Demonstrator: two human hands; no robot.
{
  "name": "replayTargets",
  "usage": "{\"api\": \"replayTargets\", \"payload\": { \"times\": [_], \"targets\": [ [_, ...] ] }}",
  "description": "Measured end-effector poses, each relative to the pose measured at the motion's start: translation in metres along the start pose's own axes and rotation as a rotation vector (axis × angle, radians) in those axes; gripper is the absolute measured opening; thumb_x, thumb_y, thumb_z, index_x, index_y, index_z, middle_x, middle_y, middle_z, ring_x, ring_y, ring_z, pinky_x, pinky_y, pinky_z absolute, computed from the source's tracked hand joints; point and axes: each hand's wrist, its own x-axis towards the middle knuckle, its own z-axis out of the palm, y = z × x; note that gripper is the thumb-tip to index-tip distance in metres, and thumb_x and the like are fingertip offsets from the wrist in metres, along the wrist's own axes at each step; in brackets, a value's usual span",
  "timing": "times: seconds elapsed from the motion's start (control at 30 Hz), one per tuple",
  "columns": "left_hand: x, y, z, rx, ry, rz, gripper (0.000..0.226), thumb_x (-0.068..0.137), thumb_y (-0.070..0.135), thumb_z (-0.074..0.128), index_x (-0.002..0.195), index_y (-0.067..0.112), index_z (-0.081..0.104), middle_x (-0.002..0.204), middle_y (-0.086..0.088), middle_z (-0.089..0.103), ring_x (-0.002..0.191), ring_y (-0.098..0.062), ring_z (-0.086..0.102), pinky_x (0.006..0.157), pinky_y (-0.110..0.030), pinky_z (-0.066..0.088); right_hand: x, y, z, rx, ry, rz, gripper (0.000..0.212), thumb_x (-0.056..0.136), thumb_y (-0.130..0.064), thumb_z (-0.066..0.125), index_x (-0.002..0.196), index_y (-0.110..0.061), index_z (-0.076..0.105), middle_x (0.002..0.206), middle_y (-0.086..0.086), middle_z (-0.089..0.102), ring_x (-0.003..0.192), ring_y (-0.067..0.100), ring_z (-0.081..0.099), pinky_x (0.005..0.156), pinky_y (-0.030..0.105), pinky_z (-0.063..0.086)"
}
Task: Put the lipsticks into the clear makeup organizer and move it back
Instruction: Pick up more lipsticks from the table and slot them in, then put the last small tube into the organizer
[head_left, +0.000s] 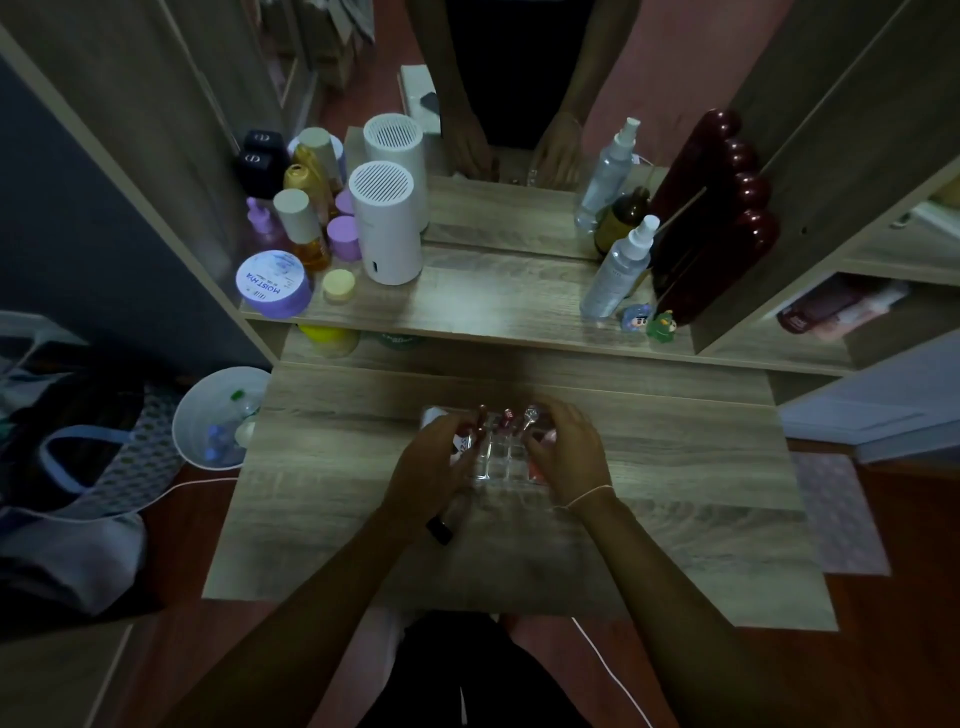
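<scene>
The clear makeup organizer (501, 462) sits on the wooden desk (519, 545), in the middle. Several lipsticks (506, 418) stand upright in its far compartments. My left hand (431, 462) grips the organizer's left side, fingers curled around it. My right hand (569, 449) holds the right side, with a thin string band at the wrist. A small black object (440, 531) lies on the desk under my left wrist. The light is dim and the organizer's near compartments look blurred.
The raised shelf (493, 312) behind carries a white cylinder device (387, 228), purple jars, amber bottles and a lilac tub (272, 285) on the left, and spray bottles (618, 270), a dark red object and small figurines on the right. A mirror stands behind. A white bin (218, 415) sits left of the desk.
</scene>
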Motion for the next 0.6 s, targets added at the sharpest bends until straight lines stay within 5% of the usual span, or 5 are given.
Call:
{"api": "replayTargets", "payload": {
  "times": [0.17,0.23,0.33,0.47,0.6],
  "targets": [
    [-0.014,-0.003,-0.013,0.0,0.106,-0.063,0.025,0.087,0.005,0.059,0.111,0.012,0.057,0.104,-0.004,0.064,0.085,-0.013,0.061,0.069,-0.007,0.043,-0.039,-0.01,0.0,0.037,0.174,-0.036,0.032,0.082,-0.028,0.056,0.114,-0.021,0.054,0.112,0.006,0.055,0.099,0.022,0.054,0.082,0.036,0.051],
    [-0.023,-0.013,-0.02,0.016,0.179,-0.086,0.029,0.089,0.005,0.056,0.118,0.01,0.055,0.115,-0.008,0.062,0.097,-0.016,0.059,0.08,-0.022,0.044,-0.056,-0.018,0.01,-0.039,0.108,-0.125,0.024,0.082,-0.02,0.062,0.105,-0.016,0.058,0.108,0.01,0.06,0.094,0.026,0.057,0.076,0.033,0.05],
    [-0.035,-0.03,-0.029,0.062,0.263,-0.116,0.03,0.089,0.003,0.052,0.118,0.01,0.054,0.116,-0.011,0.062,0.1,-0.021,0.059,0.083,-0.027,0.042,-0.069,-0.025,0.04,-0.293,-0.127,-0.395,0.009,0.078,-0.013,0.066,0.087,-0.011,0.069,0.096,0.008,0.07,0.086,0.028,0.062,0.074,0.034,0.054],
    [-0.031,-0.04,-0.033,0.131,0.281,-0.041,0.036,0.089,0.002,0.043,0.124,0.007,0.052,0.124,-0.016,0.06,0.113,-0.026,0.056,0.097,-0.02,0.035,-0.062,-0.035,0.063,-0.216,-0.366,-0.204,0.035,0.091,-0.029,0.045,0.119,-0.013,0.058,0.125,0.008,0.059,0.115,0.025,0.05,0.098,0.037,0.04],
    [-0.031,-0.04,-0.027,0.188,0.21,0.016,0.041,0.091,-0.001,0.048,0.131,0.005,0.047,0.135,-0.018,0.054,0.124,-0.026,0.05,0.107,-0.022,0.028,-0.058,-0.045,0.072,-0.134,-0.329,-0.108,0.036,0.088,-0.035,0.056,0.118,-0.015,0.059,0.118,0.012,0.061,0.109,0.031,0.054,0.091,0.039,0.042]
  ]
}}
